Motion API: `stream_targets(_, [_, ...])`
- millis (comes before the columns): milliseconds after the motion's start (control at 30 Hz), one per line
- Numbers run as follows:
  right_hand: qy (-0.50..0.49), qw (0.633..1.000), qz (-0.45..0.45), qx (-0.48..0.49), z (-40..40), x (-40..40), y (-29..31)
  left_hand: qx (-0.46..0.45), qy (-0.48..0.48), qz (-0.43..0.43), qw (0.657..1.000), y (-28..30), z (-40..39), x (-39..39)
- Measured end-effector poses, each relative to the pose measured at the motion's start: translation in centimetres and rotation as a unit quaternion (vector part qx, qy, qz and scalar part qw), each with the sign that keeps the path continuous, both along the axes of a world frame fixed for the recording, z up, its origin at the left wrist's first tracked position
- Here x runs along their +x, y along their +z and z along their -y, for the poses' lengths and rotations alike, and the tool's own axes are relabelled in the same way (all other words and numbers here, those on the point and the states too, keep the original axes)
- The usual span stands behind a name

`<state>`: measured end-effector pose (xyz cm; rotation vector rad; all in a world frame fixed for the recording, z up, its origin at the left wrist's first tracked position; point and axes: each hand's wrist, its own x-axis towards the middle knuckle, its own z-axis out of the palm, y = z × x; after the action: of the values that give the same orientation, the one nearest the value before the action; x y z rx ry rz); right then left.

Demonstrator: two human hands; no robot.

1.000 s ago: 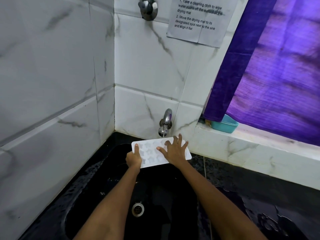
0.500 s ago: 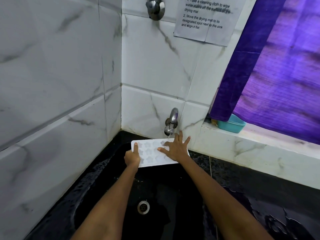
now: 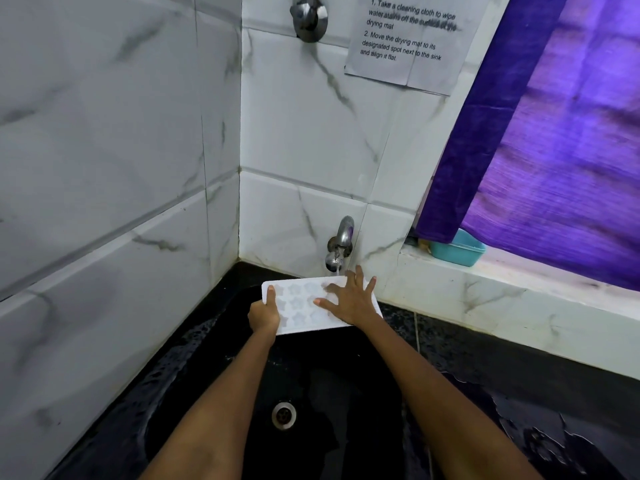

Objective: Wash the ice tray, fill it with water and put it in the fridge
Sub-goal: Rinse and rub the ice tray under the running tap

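A white ice tray (image 3: 300, 308) with star-shaped cells is held over the back of the black sink (image 3: 207, 393), just under the wall tap (image 3: 339, 244). A thin stream of water runs from the tap onto the tray's far right part. My left hand (image 3: 264, 316) grips the tray's left end, thumb on top. My right hand (image 3: 348, 299) lies flat on the tray's right half with fingers spread, covering that end.
The drain (image 3: 284, 415) sits in the sink's middle. White marble tiles close in the left and back. A teal tub (image 3: 457, 250) stands on the ledge under a purple curtain (image 3: 554, 150). A paper notice (image 3: 408, 39) hangs on the wall. The counter at right is wet.
The tray and both hands stay under the tap, with my right hand's fingers shifting slightly over the cells. The view has drifted a little to the left.
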<state>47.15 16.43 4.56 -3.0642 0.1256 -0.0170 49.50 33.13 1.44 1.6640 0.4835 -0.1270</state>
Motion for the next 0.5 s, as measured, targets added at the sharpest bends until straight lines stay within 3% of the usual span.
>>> stream_targets(133, [0.01, 0.997, 0.011, -0.078, -0.3, 0.1, 0.0, 0.0, 0.001, 0.005, 1.0, -0.1, 0.2, 0.0])
stream_targets(300, [0.04, 0.999, 0.027, -0.005, 0.7, -0.1, 0.0, 0.019, 0.005, 0.004, 1.0, -0.2, -0.5, 0.0])
stream_targets(400, [0.006, 0.996, 0.083, -0.005, 1.1, -0.3, -0.4, 0.0, 0.019, 0.006, 1.0, -0.5, -1.1, 0.1])
stream_targets(500, [-0.041, 0.998, 0.046, -0.022, 0.4, -0.1, -1.1, -0.008, 0.013, 0.01, 1.0, -0.7, -1.0, 0.0])
